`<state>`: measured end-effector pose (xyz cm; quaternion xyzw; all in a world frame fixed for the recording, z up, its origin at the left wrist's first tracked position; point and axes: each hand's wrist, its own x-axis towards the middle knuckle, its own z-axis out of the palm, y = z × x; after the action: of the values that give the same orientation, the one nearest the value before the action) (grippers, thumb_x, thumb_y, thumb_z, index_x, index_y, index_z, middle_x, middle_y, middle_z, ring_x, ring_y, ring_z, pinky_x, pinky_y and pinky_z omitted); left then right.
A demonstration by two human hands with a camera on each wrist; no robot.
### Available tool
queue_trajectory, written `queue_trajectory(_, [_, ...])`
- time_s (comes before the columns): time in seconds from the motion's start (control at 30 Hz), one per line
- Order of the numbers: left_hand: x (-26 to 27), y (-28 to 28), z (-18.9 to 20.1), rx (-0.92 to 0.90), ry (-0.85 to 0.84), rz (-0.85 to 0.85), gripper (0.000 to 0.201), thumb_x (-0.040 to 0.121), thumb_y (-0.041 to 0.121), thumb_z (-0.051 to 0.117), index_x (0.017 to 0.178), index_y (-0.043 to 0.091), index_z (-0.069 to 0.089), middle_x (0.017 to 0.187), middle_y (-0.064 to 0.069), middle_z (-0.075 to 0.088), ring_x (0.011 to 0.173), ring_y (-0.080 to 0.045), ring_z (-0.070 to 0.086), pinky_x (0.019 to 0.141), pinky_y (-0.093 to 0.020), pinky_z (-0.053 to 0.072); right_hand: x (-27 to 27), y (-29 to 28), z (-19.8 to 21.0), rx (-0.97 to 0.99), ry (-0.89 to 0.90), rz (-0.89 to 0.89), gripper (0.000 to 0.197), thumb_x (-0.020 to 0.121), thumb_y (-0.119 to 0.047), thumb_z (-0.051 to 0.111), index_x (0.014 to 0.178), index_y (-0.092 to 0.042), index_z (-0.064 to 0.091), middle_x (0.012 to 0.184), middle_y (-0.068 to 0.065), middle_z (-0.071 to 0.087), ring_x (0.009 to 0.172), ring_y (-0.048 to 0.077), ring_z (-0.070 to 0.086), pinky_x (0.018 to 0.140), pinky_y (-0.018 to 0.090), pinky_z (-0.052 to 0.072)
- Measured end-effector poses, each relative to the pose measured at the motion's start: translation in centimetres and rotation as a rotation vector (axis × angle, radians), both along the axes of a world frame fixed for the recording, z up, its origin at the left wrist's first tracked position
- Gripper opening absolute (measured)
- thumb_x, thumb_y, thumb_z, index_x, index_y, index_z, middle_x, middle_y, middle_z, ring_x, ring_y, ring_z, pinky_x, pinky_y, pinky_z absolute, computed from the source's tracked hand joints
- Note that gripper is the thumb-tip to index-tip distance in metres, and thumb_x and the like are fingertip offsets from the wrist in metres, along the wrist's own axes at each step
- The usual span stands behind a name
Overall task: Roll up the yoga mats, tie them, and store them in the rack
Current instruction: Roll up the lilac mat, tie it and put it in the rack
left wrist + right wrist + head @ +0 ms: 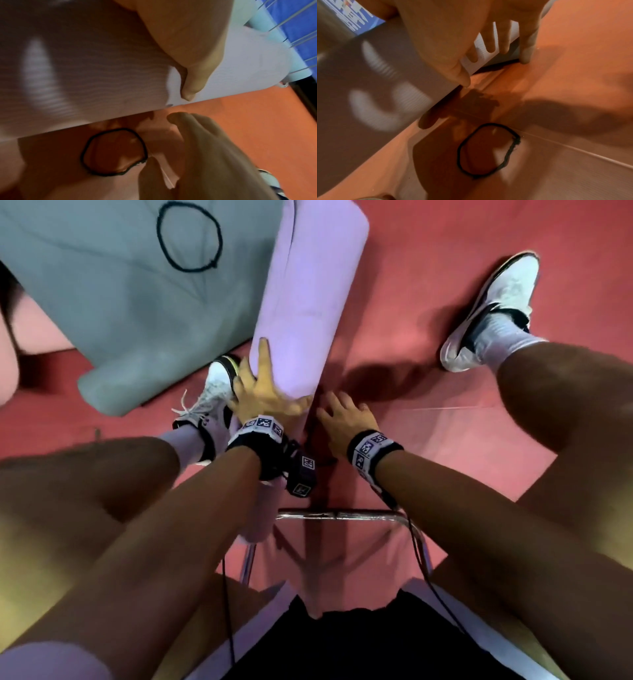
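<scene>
While left hand (263,395) presses lilac mat (308,302), right hand (342,419) open, red floor (428,371).

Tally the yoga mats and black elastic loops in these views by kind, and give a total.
Rolled yoga mats: 1, the purple mat under the left hand.
Flat yoga mats: 1, the grey mat.
Black elastic loops: 2, one on the grey mat, one on the floor near the right hand.
Total: 4.

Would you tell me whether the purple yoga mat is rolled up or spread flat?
Rolled up: the purple yoga mat lies as a cylinder under the left hand.
</scene>
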<state>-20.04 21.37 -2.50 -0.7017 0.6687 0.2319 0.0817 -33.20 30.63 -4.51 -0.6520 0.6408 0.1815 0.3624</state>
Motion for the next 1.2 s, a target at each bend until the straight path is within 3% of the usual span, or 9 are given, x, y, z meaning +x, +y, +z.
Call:
queue_trajectory(0.2, [0.6,0.6,-5.9,-0.044,-0.029,0.005,0.125,0.055,0.078,0.067,0.158,0.038,0.008,0.159,-0.011,0.028,0.139,-0.037,0.037,0.106,-0.058,0.037,-0.1,0.1,-5.9,0.058,-0.001,-0.072,0.066,0.075,-0.018,0.071,0.138,-0.021,0.049,0.146,0.009,0.039,0.129,0.032,0.042,0.094,0.044,0.044])
queue_trajectory(0.33, [-1.4,0.6,-7.3,-0.022,-0.083,0.016,0.124,0.054,0.066,0.069,0.159,0.039,0.009,0.16,-0.011,0.027,0.143,-0.036,0.032,0.107,-0.058,0.035,0.0,0.0,-9.1,0.114,-0.036,-0.069,0.07,0.078,-0.02,0.075,0.142,-0.018,0.045,0.143,0.012,0.04,0.127,0.035,0.043,0.091,0.044,0.045])
queue_trajectory(0.57, [-2.5,1.2,-9.8,-0.042,-0.152,-0.009,0.121,0.058,0.059,0.073,0.16,0.033,0.013,0.161,-0.017,0.025,0.143,-0.042,0.033,0.108,-0.061,0.037,-0.5,0.4,-14.0,0.095,-0.047,-0.042,0.042,0.104,-0.023,0.04,0.145,-0.015,0.048,0.147,0.018,0.038,0.132,0.037,0.037,0.095,0.048,0.043])
queue_trajectory(0.7, [-2.5,0.9,-10.0,-0.031,-0.144,-0.022,0.118,0.061,0.066,0.067,0.161,0.032,0.014,0.161,-0.017,0.025,0.142,-0.041,0.033,0.108,-0.06,0.037,-0.8,0.8,-15.9,0.077,-0.075,-0.089,0.039,0.107,-0.028,0.037,0.14,-0.013,0.052,0.149,0.015,0.036,0.135,0.035,0.035,0.1,0.048,0.043])
queue_trajectory(0.77, [-2.3,0.8,-10.3,-0.032,-0.127,-0.018,0.121,0.059,0.069,0.065,0.161,0.032,0.011,0.161,-0.017,0.024,0.143,-0.041,0.033,0.109,-0.06,0.036,-0.5,0.9,-16.6,0.086,-0.103,-0.231,0.039,0.108,-0.026,0.037,0.139,-0.009,0.051,0.147,0.016,0.039,0.132,0.034,0.04,0.101,0.048,0.04])
queue_trajectory(0.93, [-2.6,0.7,-9.9,-0.066,-0.103,-0.025,0.131,0.053,0.063,0.081,0.16,0.018,0.021,0.153,-0.024,0.036,0.135,-0.041,0.045,0.108,-0.043,0.039,0.1,0.0,-16.3,0.081,-0.076,-0.49,0.035,0.107,-0.021,0.035,0.135,-0.007,0.05,0.136,0.017,0.049,0.122,0.039,0.05,0.096,0.045,0.043])
queue_trajectory(1.03, [-2.1,0.3,-10.1,0.042,-0.122,0.006,0.133,0.052,0.074,0.072,0.16,0.036,0.004,0.161,-0.017,0.021,0.144,-0.04,0.032,0.113,-0.055,0.035,-0.7,-1.3,-14.6,0.138,-0.145,-0.547,0.037,0.098,-0.011,0.042,0.135,-0.008,0.043,0.125,0.021,0.058,0.113,0.041,0.057,0.086,0.045,0.049])
queue_trajectory(1.1, [-2.0,-0.6,-8.8,0.06,-0.054,0.07,0.128,0.054,0.075,0.071,0.158,0.041,0.004,0.158,-0.013,0.027,0.141,-0.04,0.036,0.11,-0.053,0.04,-1.2,-2.8,-12.8,0.16,-0.225,-0.661,0.039,0.095,-0.01,0.047,0.132,-0.013,0.039,0.113,0.021,0.063,0.101,0.043,0.062,0.077,0.042,0.044])
queue_trajectory(1.2, [-1.6,-1.9,-6.6,0.301,0.068,0.117,0.098,0.083,0.045,0.078,0.159,0.02,0.021,0.135,-0.006,0.046,0.137,-0.036,0.044,0.095,-0.03,0.045,-3.3,-5.0,-9.4,0.053,-0.296,-0.859,0.036,0.093,-0.008,0.046,0.128,-0.015,0.04,0.094,0.013,0.057,0.081,0.034,0.054,0.07,0.037,0.036])
